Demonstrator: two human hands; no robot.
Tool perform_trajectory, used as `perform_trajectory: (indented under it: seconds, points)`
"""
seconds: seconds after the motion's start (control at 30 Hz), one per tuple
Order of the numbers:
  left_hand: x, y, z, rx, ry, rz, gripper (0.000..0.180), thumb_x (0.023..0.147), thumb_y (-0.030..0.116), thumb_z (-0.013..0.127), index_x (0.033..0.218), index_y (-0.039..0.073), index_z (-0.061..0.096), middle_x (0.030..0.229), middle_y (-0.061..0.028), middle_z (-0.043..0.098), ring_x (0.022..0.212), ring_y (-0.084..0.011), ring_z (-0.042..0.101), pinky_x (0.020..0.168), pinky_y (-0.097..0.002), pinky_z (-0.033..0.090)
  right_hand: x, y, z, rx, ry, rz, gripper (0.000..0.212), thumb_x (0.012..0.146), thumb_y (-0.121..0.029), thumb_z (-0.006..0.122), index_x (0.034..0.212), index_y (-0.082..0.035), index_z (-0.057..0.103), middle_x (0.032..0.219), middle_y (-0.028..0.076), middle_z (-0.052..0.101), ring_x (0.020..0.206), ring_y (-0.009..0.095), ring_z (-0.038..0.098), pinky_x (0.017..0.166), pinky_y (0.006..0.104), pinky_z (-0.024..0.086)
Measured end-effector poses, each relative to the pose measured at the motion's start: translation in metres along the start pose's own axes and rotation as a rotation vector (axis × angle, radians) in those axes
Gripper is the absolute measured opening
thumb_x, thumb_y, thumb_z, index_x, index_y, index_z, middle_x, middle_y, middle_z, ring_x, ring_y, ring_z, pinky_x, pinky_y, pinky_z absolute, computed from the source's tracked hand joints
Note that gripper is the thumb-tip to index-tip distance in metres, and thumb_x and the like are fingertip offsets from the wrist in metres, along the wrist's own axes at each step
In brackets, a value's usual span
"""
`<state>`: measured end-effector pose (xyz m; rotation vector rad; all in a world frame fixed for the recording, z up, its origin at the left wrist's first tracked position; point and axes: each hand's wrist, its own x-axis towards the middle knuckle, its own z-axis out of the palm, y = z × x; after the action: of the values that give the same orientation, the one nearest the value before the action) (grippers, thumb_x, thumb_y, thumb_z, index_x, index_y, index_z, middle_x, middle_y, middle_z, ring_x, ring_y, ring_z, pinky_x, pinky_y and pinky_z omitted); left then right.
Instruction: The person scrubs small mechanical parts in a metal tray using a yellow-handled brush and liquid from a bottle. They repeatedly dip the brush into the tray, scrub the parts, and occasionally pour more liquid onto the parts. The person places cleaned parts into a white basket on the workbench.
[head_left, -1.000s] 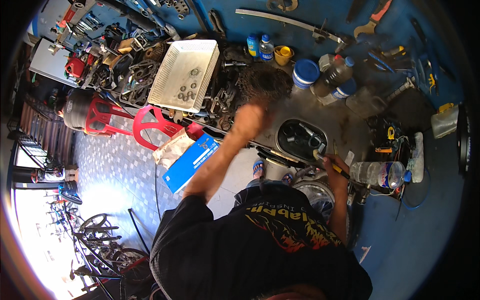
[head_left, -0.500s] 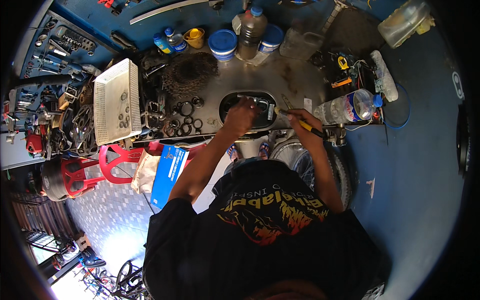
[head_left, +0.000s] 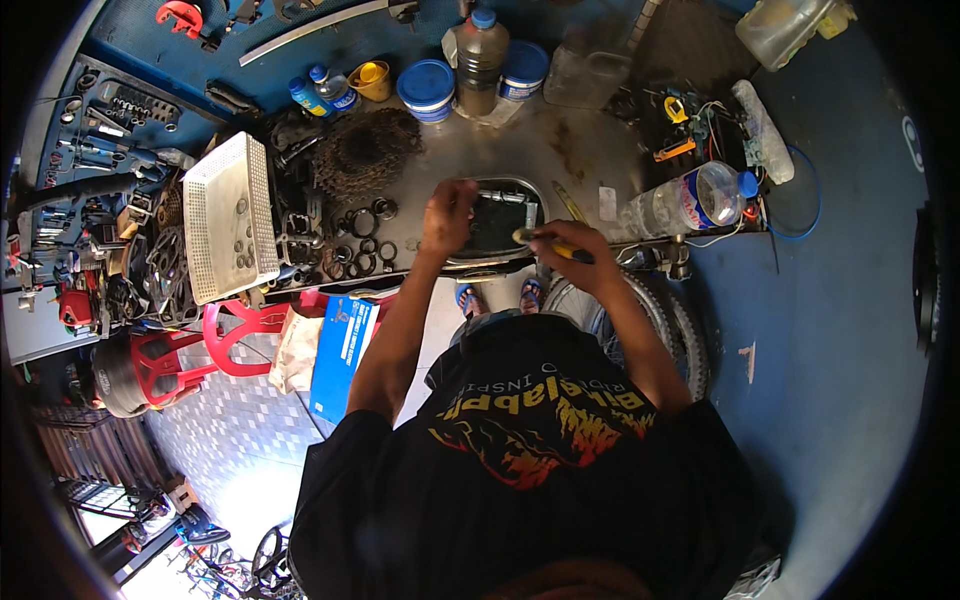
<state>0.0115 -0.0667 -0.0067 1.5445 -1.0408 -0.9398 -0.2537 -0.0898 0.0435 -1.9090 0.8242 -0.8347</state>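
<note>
A dark oval tray point(head_left: 500, 225) with dark liquid is set into the metal workbench point(head_left: 560, 150) in front of me. My left hand point(head_left: 448, 215) hovers over the tray's left rim with its fingers curled; whatever is inside them is hidden. My right hand point(head_left: 572, 250) is at the tray's right edge, closed on a yellow-handled brush point(head_left: 545, 240) whose head points toward the tray. A short metal rod point(head_left: 497, 196) lies at the tray's far rim.
A white plastic basket point(head_left: 230, 215), a grimy sprocket stack point(head_left: 365, 150) and loose rings point(head_left: 362, 245) lie left of the tray. Blue tubs point(head_left: 425, 85), bottles point(head_left: 480, 45) and a lying clear bottle point(head_left: 690, 200) line the bench. A bicycle wheel point(head_left: 670, 320), red stool point(head_left: 215, 340) and blue box point(head_left: 340, 350) stand below.
My left hand has drawn back from the sprocket pile to the tray. My right hand has brought the brush up to the tray's edge. The view has shifted so the bench sits more centred.
</note>
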Motion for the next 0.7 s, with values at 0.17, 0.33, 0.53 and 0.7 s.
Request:
perform_trajectory:
  seconds: [0.17,0.33,0.53,0.7]
  points:
    - [-0.022,0.014,-0.016,-0.67,-0.019,-0.347,0.033,0.111,0.028,0.061,0.127,-0.001,0.061,0.117,-0.0148,0.07,0.103,-0.0263,0.075,0.084,-0.0376,0.064,0.004,0.014,0.023,-0.426,-0.12,-0.088,0.023,0.093,-0.035,0.079,0.103,-0.015,0.074,0.083,0.006,0.071,0.087,0.029,0.069,0.077,0.0421,0.056]
    - [-0.037,0.003,-0.01,-0.554,-0.064,-0.273,0.035,0.108,0.016,0.061,0.136,-0.004,0.057,0.122,-0.0186,0.07,0.107,-0.0303,0.075,0.087,-0.038,0.064,0.033,0.019,0.036,-0.062,0.064,0.298,0.025,0.099,-0.032,0.076,0.099,-0.007,0.072,0.082,0.006,0.071,0.078,0.016,0.068,0.071,0.0332,0.053]
    - [-0.039,-0.004,0.01,-0.33,-0.075,-0.154,0.03,0.107,0.009,0.059,0.134,-0.005,0.064,0.121,-0.0138,0.074,0.105,-0.0209,0.075,0.09,-0.0337,0.063,0.06,0.013,0.052,0.169,0.021,0.194,0.032,0.105,-0.032,0.071,0.1,-0.001,0.069,0.082,0.006,0.071,0.078,0.012,0.07,0.069,0.0296,0.054]
    - [-0.041,0.002,0.008,-0.309,-0.032,-0.201,0.034,0.107,0.009,0.06,0.138,-0.007,0.062,0.126,-0.015,0.072,0.115,-0.02,0.07,0.097,-0.0334,0.062,0.057,0.012,0.044,0.191,0.102,0.365,0.037,0.105,-0.038,0.07,0.101,-0.002,0.067,0.082,0.006,0.071,0.077,0.014,0.073,0.068,0.0297,0.054]
